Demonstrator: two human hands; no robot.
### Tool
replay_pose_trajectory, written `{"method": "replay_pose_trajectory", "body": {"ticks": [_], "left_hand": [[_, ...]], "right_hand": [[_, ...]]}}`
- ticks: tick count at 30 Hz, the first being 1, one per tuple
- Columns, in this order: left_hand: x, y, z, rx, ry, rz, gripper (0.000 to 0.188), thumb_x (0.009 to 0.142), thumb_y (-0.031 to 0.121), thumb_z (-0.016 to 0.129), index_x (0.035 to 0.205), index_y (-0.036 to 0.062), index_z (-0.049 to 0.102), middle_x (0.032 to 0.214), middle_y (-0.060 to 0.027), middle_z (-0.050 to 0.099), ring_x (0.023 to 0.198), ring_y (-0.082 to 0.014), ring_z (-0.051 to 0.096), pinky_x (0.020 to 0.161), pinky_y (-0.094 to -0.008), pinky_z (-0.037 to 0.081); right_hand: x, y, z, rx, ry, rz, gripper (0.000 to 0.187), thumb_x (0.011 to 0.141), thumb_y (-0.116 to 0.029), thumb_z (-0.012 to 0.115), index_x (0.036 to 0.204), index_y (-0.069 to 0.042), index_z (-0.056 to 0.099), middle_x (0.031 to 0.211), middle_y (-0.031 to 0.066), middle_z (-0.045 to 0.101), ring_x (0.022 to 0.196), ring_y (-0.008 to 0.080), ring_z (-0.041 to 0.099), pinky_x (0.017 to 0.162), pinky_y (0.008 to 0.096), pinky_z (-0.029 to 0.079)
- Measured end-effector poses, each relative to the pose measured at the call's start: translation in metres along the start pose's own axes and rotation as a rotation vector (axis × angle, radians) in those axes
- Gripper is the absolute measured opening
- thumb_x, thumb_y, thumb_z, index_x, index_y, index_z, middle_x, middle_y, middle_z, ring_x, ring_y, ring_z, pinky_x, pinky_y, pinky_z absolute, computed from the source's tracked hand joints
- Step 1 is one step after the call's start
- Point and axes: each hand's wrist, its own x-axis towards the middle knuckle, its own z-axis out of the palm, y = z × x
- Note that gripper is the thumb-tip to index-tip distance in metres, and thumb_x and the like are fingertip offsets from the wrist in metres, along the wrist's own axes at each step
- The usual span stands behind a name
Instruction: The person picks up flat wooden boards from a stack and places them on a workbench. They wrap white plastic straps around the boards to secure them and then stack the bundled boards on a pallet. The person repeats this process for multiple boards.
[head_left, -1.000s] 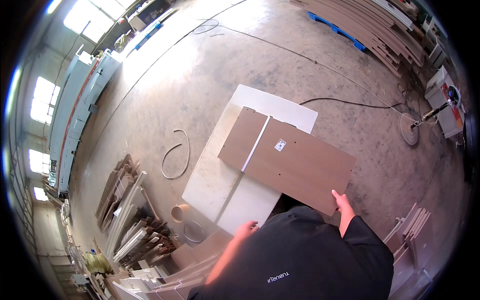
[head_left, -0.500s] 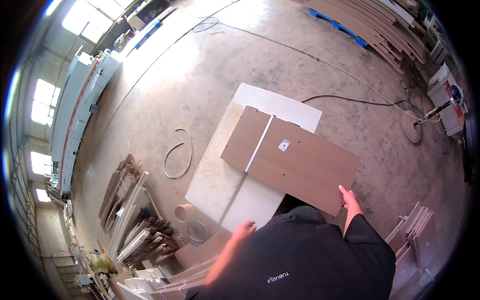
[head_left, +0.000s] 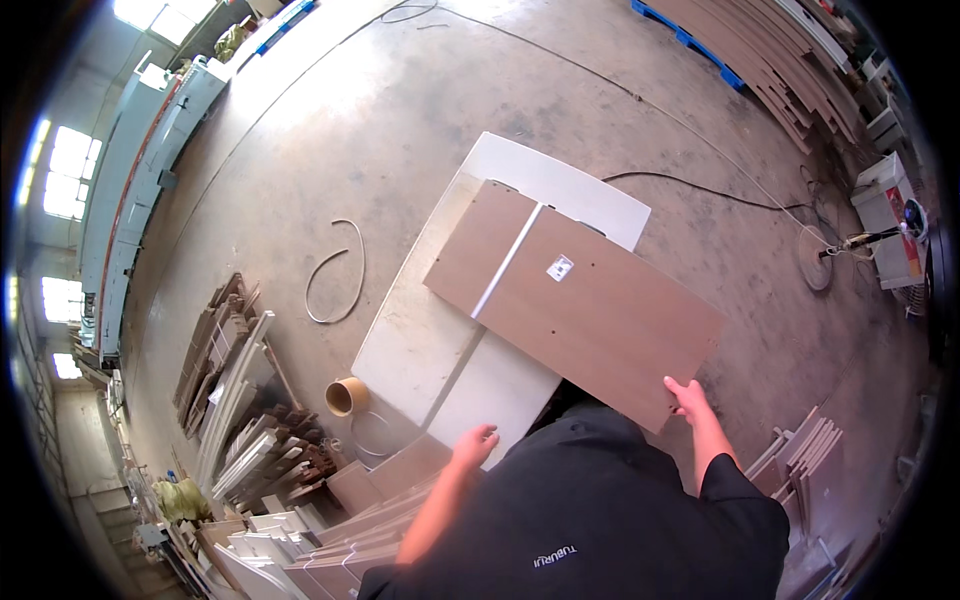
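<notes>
A long brown board bundle (head_left: 600, 315) lies slantwise in front of me, a white strap (head_left: 507, 262) around its left part and a small white label (head_left: 560, 267) on top. Beneath it is a wide pale board surface (head_left: 400, 335) with a dark line across it. My right hand (head_left: 687, 397) holds the bundle's near right edge by the corner, thumb and fingers about the rim. My left hand (head_left: 474, 445) hovers over the near edge of the pale surface, fingers loosely apart, holding nothing. Shadow and my body hide what supports the near side.
Wood offcuts (head_left: 255, 430) are heaped at left, near a cardboard tube (head_left: 346, 397) and a loose curled strip (head_left: 357, 270). Stacked panels (head_left: 815, 450) stand at right. A cable (head_left: 700, 187) crosses the floor toward a grey machine (head_left: 885, 215). Far right, long boards (head_left: 770, 70) lie on a blue pallet.
The view has shifted, moving most things slightly. My left hand has moved a little toward the pale surface. My right hand stays at the bundle's corner.
</notes>
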Motion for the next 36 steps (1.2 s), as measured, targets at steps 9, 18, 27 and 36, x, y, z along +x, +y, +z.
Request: {"method": "replay_pose_trajectory", "body": {"ticks": [9, 18, 27, 36], "left_hand": [[-0.005, 0.009, 0.011, 0.024, -0.05, 0.036, 0.044, 0.096, 0.04, 0.064, 0.131, 0.013, 0.068, 0.119, -0.0133, 0.075, 0.108, -0.0302, 0.072, 0.096, -0.0419, 0.056], [-0.034, -0.022, 0.022, -0.281, 0.107, -0.119, 0.04, 0.095, 0.031, 0.067, 0.128, 0.0084, 0.07, 0.116, -0.0154, 0.076, 0.106, -0.0273, 0.073, 0.093, -0.0386, 0.056], [0.037, -0.167, 0.037, -1.033, 0.926, -0.563, 0.047, 0.102, 0.032, 0.064, 0.132, -0.0039, 0.057, 0.125, -0.0159, 0.068, 0.115, -0.026, 0.064, 0.102, -0.0388, 0.048], [0.106, -0.281, 0.035, -2.159, 1.189, -0.261, 0.011, 0.1, 0.017, 0.068, 0.099, 0.0063, 0.066, 0.094, -0.0069, 0.071, 0.083, -0.0218, 0.07, 0.073, -0.0396, 0.061]], "right_hand": [[0.068, -0.038, 0.143, 0.104, -0.001, -0.025, 0.069, 0.092, -0.04, 0.077, 0.142, -0.001, 0.05, 0.141, 0.0167, 0.059, 0.125, 0.0348, 0.061, 0.1, 0.063, 0.047], [0.114, -0.085, 0.234, -0.057, 0.028, -0.211, 0.035, 0.097, -0.024, 0.071, 0.122, 0.0, 0.066, 0.112, 0.0092, 0.071, 0.095, 0.02, 0.07, 0.063, 0.0332, 0.062], [0.059, -0.045, 0.185, -0.648, -0.254, -0.354, 0.043, 0.096, -0.028, 0.071, 0.132, -0.006, 0.062, 0.11, 0.0062, 0.073, 0.088, 0.014, 0.072, 0.064, 0.0317, 0.058], [-0.007, -0.043, 0.128, -0.938, -0.4, -0.455, 0.042, 0.096, -0.021, 0.072, 0.132, -0.002, 0.062, 0.11, 0.0107, 0.075, 0.088, 0.015, 0.073, 0.071, 0.0302, 0.058]]}}
